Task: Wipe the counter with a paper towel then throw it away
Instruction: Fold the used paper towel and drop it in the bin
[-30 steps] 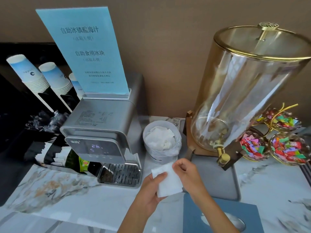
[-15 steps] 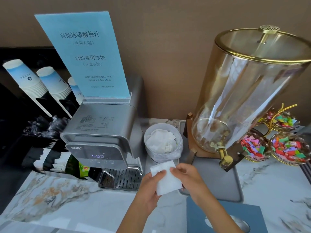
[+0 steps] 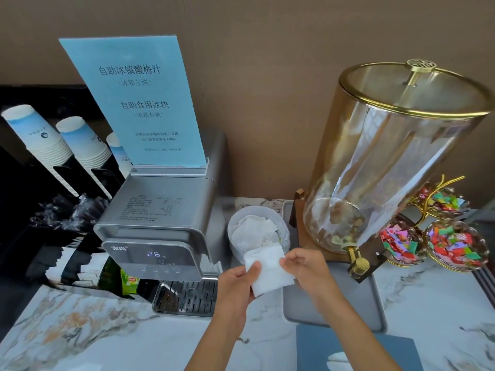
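Obs.: the person holds a folded white paper towel (image 3: 269, 270) in both hands, above the marble counter (image 3: 88, 328) and not touching it. Left hand (image 3: 237, 283) is closed on the towel's lower left edge, thumb on top. Right hand (image 3: 308, 267) pinches the right edge between thumb and fingers. Towel looks flat, dry and clean from here; wiping judged not yet started.

Surroundings: small lined bin (image 3: 258, 231) holding crumpled tissues sits just behind the towel, between the water dispenser (image 3: 160, 226) and the wooden stand of the glass drink jar (image 3: 396, 162). A grey tray (image 3: 348, 298) lies under the jar's brass tap (image 3: 357, 263), just right of the hands. Candy bowls (image 3: 455, 243) stand at far right.

Risks, judged:
- Tap juts forward close to the right hand; a wide sweep to the right could knock it, or nudge the jar stand.
- Bin looks light and nearly full; a brush from the knuckles could tip it, and a loosely dropped towel may slide off the heap onto the counter.
- Drip grille (image 3: 187, 293) of the dispenser sits just left of the left hand; a thin towel could snag on its edge and tear.
- Cannot tell whether the counter is wet; if so, one folded sheet may saturate and smear.
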`<state>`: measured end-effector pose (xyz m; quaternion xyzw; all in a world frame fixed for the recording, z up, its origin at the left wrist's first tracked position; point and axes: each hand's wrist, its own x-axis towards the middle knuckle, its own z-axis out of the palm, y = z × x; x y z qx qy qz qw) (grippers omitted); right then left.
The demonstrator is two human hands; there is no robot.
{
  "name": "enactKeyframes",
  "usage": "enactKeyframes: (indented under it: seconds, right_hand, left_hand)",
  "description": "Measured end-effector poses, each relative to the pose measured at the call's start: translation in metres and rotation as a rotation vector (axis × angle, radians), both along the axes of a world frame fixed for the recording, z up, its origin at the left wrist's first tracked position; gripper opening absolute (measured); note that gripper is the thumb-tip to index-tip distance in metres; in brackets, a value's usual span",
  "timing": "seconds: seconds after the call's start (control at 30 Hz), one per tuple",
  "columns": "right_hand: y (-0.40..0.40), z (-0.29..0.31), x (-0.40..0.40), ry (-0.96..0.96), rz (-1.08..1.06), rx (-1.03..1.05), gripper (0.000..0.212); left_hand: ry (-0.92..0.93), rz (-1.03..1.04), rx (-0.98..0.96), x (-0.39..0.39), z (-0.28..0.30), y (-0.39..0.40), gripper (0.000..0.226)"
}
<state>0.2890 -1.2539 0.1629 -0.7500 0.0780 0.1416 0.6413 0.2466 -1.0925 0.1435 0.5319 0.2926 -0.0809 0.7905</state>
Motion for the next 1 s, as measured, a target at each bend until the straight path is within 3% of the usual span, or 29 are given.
enactKeyframes:
  seconds: [0.17, 0.37, 0.6, 0.77, 1.0]
  right_hand:
    - [0.017, 0.006, 0.040, -0.046, -0.082, -0.086, 0.026]
    - [0.038, -0.001, 0.088, -0.072, -0.117, -0.356, 0.033]
    - [0.055, 0.000, 0.108, -0.056, -0.028, -0.717, 0.019]
    - [0.067, -0.001, 0.101, -0.220, 0.050, -1.068, 0.010]
    - [0.060, 0.004, 0.099, -0.238, 0.050, -1.029, 0.024]
  left_hand:
    - [0.038, 0.070, -0.112, 0.007, 0.004, 0.005, 0.037]
    - [0.098, 0.084, -0.102, 0.005, -0.005, 0.016, 0.039]
    - [0.157, 0.084, -0.121, 0.003, -0.011, 0.024, 0.033]
    - [0.167, 0.072, -0.132, 0.003, -0.013, 0.026, 0.031]
    - [0.156, 0.042, -0.113, 0.001, -0.016, 0.025, 0.028]
